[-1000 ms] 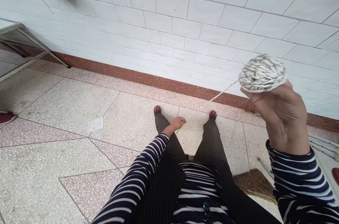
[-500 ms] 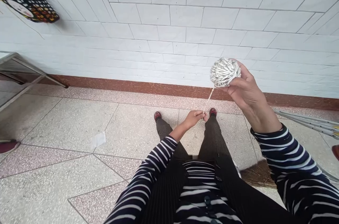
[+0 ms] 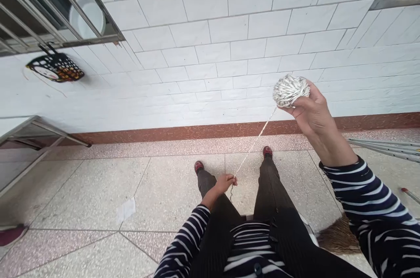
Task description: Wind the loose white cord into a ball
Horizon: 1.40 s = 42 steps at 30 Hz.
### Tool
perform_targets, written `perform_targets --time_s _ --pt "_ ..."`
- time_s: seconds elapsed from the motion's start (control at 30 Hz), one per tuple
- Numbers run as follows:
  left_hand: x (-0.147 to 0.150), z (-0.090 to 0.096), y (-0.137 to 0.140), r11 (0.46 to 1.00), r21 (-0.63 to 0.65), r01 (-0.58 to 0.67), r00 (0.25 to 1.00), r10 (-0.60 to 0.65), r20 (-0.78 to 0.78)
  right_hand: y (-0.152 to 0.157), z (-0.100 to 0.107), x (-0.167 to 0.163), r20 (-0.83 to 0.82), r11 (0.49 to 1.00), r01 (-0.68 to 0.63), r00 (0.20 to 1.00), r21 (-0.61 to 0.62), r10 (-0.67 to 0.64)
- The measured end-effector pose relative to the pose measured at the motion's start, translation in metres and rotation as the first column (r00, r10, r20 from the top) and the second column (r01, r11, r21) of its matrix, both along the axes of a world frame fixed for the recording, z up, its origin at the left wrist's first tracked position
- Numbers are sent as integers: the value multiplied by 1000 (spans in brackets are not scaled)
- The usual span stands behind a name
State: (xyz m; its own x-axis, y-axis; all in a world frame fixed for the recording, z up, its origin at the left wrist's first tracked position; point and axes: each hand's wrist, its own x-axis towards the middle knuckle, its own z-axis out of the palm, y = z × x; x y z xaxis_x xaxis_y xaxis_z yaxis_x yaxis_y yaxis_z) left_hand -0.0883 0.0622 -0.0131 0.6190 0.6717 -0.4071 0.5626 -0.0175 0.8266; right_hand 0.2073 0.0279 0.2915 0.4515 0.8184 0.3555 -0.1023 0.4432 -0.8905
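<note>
Your right hand (image 3: 313, 114) holds a ball (image 3: 289, 90) of pale, dark-flecked cord up in front of the tiled wall (image 3: 210, 2), its fingers curled round the ball's right side and underside so that most of the winding faces you. From the ball's lower edge a strand (image 3: 256, 141) slants down and left, straight and apparently taut, to your left hand (image 3: 223, 184), which is lower and nearer your body, above the gap between your legs (image 3: 271, 181). The left fingers are closed in a narrow pinch on the strand, and a short, kinked length hangs beneath them; where it ends, you cannot tell from here. The step in hand, as far as one can judge, is handling the strand between ball and pinch, with the line drawn out under light tension. The next move seems to call for a firm but gentle hold on the ball, an even pull, and a pinch loose enough to let the strand slide without snagging. Watch the hanging length, which could catch on your clothes or tangle. The broom (image 3: 341, 235) lies low on the right, partly behind your right arm, well apart from the strand.
</note>
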Motion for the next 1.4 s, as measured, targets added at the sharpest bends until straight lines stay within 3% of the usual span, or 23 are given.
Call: perform_targets --time_s 0.13,0.23,0.33,0.43,0.57,0.7,0.8,1.0,1.07,1.17,1.27,1.4 --pt "7 20 8 991 129 -40 994 53 -99 -5 -14 -16 -71 981 -137 989 -135 129" --pt "27 61 19 970 230 -83 995 68 72 -9 -40 -41 -199 917 -288 950 -275 239" --pt "52 106 29 924 324 -203 947 101 305 -16 -69 -69 -289 846 -386 912 -368 290" --pt "69 125 25 916 314 -249 926 131 353 -28 -88 -85 -260 832 -384 918 -400 299" --pt "67 109 -9 970 201 -138 938 62 342 -42 -95 -76 -201 844 -337 940 -417 276" --pt "39 84 -47 993 116 -39 950 1 313 -48 -95 -48 -6 907 -146 988 -395 156" --pt "14 70 -61 991 134 -20 976 -10 219 -47 -95 -31 107 932 -29 992 -360 72" --pt "-15 53 -60 963 269 -20 1000 20 1 -45 -91 -24 87 951 23 996 -310 4" --pt "-14 60 -48 949 316 -15 997 38 -66 -47 -84 -23 89 970 11 996 -242 11" --pt "-2 91 -10 927 372 -56 983 116 -142 -55 -75 -19 112 988 -11 993 -153 28" --pt "15 140 55 875 465 -137 976 198 -86 -71 -74 -14 127 997 -9 992 -81 19" --pt "41 219 151 769 576 -277 958 270 101 -97 -83 -9 129 997 48 991 -62 -39"
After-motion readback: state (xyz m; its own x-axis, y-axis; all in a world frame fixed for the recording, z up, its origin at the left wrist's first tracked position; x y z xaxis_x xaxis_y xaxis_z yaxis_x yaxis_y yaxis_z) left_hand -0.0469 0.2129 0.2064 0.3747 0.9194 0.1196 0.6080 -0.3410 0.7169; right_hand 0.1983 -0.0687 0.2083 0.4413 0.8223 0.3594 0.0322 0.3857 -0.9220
